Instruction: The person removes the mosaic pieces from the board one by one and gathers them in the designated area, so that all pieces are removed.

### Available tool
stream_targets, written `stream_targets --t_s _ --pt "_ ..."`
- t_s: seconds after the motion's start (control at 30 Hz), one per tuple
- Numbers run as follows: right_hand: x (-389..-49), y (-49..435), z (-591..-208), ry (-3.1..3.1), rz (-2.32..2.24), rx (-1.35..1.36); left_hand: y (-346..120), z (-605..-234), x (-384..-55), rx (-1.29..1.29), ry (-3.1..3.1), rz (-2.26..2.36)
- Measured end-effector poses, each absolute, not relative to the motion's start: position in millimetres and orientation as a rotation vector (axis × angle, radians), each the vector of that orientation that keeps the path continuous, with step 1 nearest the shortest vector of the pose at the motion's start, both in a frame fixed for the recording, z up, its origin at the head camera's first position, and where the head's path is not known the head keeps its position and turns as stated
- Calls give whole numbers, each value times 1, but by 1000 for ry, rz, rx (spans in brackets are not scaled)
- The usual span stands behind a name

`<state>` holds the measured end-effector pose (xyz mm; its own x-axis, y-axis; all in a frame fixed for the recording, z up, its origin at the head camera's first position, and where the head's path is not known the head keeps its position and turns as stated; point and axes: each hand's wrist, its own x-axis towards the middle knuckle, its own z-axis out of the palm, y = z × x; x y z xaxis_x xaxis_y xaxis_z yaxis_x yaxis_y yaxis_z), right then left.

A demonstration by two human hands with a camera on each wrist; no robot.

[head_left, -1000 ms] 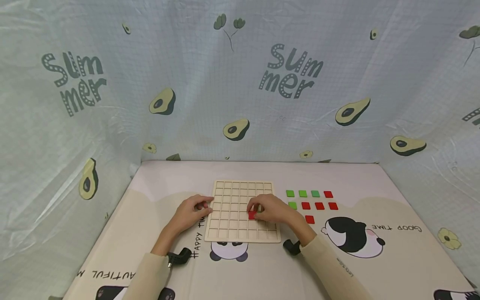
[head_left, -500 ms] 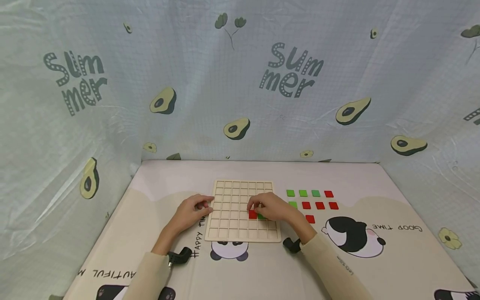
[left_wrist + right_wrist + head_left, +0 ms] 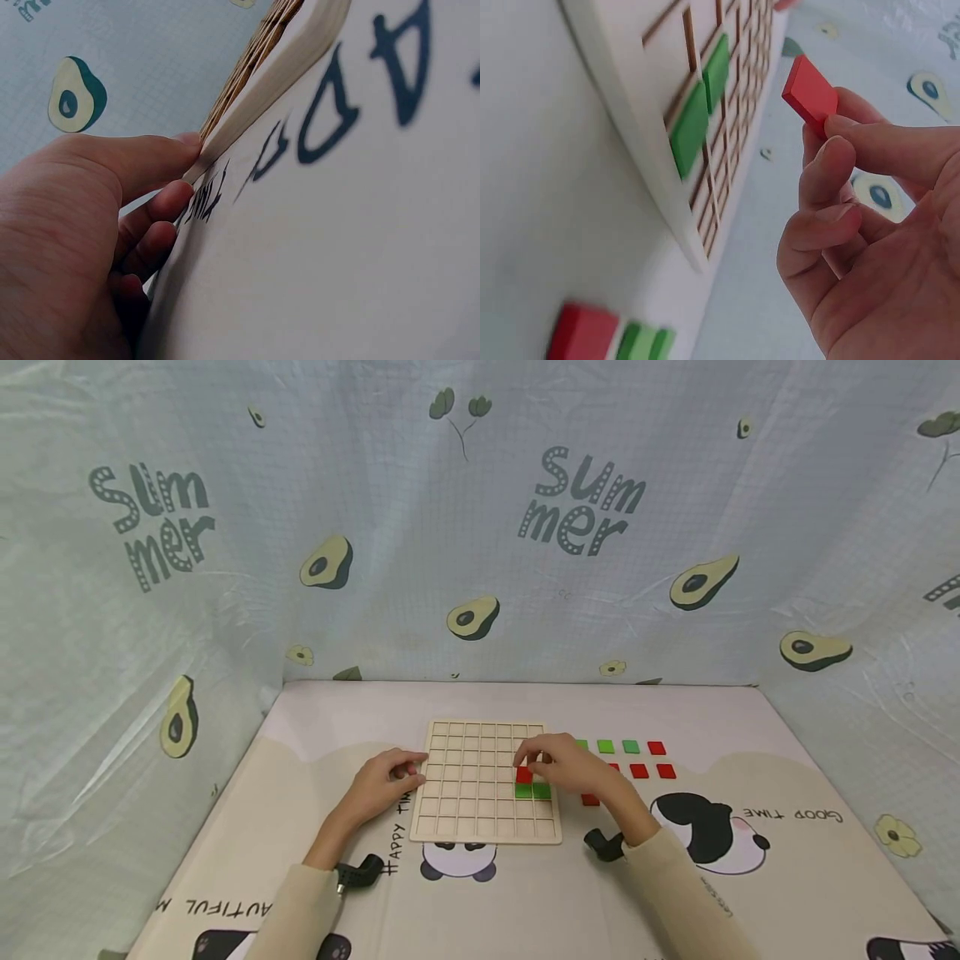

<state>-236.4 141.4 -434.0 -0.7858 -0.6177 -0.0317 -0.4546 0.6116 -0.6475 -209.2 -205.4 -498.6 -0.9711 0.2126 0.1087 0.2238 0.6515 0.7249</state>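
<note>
My right hand (image 3: 573,762) pinches a red square tile (image 3: 810,94) between thumb and fingertips. In the right wrist view, the tile is tilted and raised off the wooden grid board (image 3: 465,814). Two green tiles (image 3: 532,791) lie side by side in cells near the board's right edge. At the board's left edge is my left hand (image 3: 381,783), its fingertips touching the rim. In the left wrist view, the thumb-side digit lies along the board's side (image 3: 255,97) while the other fingers bend loosely.
Right of the board, loose tiles lie in rows: green tiles (image 3: 606,747) and red tiles (image 3: 639,771), several partly hidden by my right hand and forearm. The table cover (image 3: 465,914) carries printed animals and words. A patterned curtain (image 3: 405,510) stands behind.
My right hand has lifted the red tile from its cell and moved it right and toward the back. Both green tiles now show. The left hand has stayed put.
</note>
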Motion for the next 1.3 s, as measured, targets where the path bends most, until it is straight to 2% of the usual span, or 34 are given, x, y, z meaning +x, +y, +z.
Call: stream_targets --t_s 0.87,1.3 --pt "-226 289 -436 2620 -1062 -601 -204 -500 -210 -356 -2852 -1244" --pt "-219 322 -447 2548 -1031 -562 -203 -499 -210 -355 -2845 -1252"
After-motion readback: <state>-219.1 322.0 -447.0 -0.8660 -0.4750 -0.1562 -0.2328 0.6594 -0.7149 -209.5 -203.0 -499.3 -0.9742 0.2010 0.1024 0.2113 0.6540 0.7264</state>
